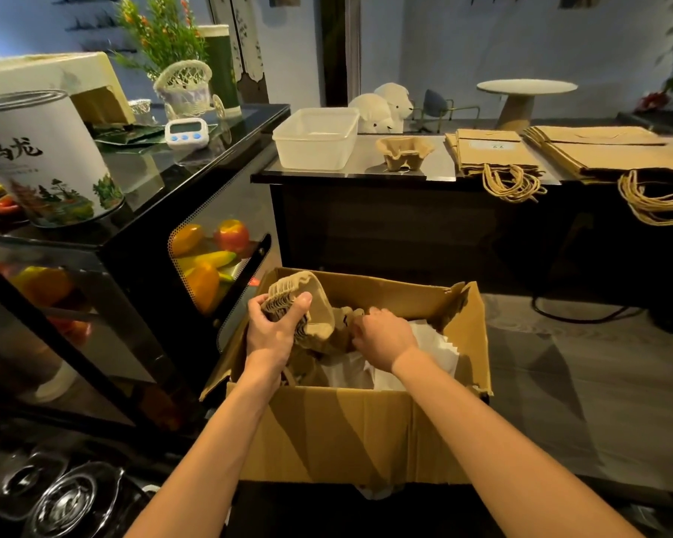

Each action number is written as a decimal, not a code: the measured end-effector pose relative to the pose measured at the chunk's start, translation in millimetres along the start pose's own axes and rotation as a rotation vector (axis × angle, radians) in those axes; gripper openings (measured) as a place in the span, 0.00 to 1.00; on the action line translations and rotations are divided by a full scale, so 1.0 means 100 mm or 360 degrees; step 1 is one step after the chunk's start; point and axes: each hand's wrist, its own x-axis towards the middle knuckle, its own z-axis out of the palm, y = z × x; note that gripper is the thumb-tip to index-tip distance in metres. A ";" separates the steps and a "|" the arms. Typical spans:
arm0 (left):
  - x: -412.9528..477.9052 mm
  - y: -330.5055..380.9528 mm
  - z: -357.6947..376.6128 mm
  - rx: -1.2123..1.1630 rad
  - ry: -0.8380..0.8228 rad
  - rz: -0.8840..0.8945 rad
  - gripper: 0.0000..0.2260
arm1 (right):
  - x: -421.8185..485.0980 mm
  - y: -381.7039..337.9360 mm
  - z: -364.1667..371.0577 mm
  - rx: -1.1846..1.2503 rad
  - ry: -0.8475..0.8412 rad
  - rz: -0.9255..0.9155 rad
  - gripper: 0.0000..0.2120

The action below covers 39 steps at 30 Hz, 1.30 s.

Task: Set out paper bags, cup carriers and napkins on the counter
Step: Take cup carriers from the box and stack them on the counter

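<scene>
Cup carrier stack (318,304) inside left fingers (303,302), above box (346,432)

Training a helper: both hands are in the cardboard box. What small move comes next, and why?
Probably lift the stack of cup carriers from the cardboard box to the counter: the left hand grips it, the right hand holds its lower end.

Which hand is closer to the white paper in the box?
Right. The right hand is just beside the white paper; the left hand is farther left, gripping the stacked cup carriers.
</scene>
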 end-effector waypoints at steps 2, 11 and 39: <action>-0.01 0.00 0.00 0.0014 -0.0005 0.0010 0.45 | 0.00 0.01 0.00 0.0086 0.0004 0.0004 0.15; -0.02 0.01 0.00 0.0048 0.0002 -0.0024 0.43 | 0.18 -0.10 0.09 -0.0243 -0.0124 -0.0306 0.50; -0.21 0.12 -0.06 -0.0055 -0.0109 0.0368 0.40 | -0.07 -0.68 -0.01 0.1434 0.0391 0.0475 0.13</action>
